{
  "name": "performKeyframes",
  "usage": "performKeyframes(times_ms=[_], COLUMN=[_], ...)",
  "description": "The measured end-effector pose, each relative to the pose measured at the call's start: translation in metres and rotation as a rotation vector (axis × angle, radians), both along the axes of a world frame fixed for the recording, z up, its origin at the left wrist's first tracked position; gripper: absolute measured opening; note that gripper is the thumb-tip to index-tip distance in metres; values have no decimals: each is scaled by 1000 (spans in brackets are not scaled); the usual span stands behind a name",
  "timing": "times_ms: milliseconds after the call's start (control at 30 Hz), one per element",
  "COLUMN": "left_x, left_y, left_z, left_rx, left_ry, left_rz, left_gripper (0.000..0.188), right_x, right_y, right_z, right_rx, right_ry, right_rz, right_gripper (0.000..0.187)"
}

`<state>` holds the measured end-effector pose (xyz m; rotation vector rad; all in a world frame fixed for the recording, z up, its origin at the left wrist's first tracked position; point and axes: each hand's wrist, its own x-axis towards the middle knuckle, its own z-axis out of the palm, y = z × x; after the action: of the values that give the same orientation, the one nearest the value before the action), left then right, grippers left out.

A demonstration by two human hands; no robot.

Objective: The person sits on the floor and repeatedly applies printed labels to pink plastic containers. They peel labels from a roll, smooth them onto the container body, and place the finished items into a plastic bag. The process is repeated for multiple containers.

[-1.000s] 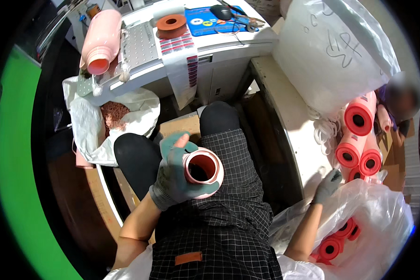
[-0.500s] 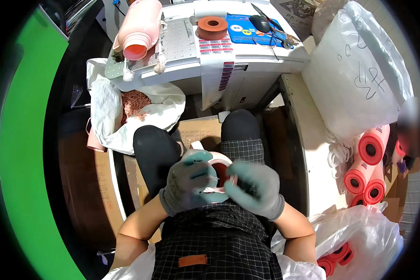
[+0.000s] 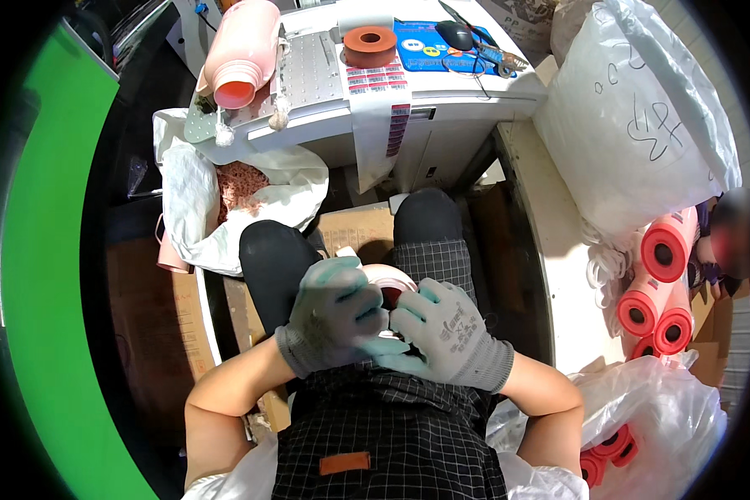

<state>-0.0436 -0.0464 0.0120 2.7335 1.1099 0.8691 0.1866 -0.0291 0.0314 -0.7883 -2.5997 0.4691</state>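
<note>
Between my knees stands a pink bottle [image 3: 385, 273] with a wide round mouth, dark inside; my gloves hide most of it. My left hand [image 3: 332, 317], in a grey and teal glove and slightly blurred, is curled against the left side of the mouth. On the right side of the rim, my right hand [image 3: 446, 332], in a matching glove, has its fingers bent in over the edge. The fingertips of both hands nearly meet at the near side of the mouth. Whether a small piece lies between them, I cannot make out.
Ahead is a white machine top with another pink bottle [image 3: 246, 54], an orange tape roll [image 3: 368, 52], a label strip [image 3: 382, 117] and a black mouse [image 3: 454, 34]. A white bag [image 3: 287, 179] with pink scraps sits left. Several pink tubular pieces [image 3: 668, 250] lie right, below a large white sack [image 3: 642, 125].
My right hand has shifted slightly and turned, its back now facing up, with less blur. My left hand has risen a little over the rim, covering more of the bottle's mouth.
</note>
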Motion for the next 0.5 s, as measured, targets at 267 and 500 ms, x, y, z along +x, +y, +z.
performKeyframes(times_ms=[267,500], left_x=[20,27], left_y=[11,51], left_z=[44,59], left_rx=[-14,-26], left_ry=[233,435], left_rz=[304,95], left_gripper=[20,28], right_x=[-15,-5], right_y=[2,4], right_z=[-24,-26], right_rx=[170,121], right_ry=[175,73], right_rz=[-58,-81], right_gripper=[34,33])
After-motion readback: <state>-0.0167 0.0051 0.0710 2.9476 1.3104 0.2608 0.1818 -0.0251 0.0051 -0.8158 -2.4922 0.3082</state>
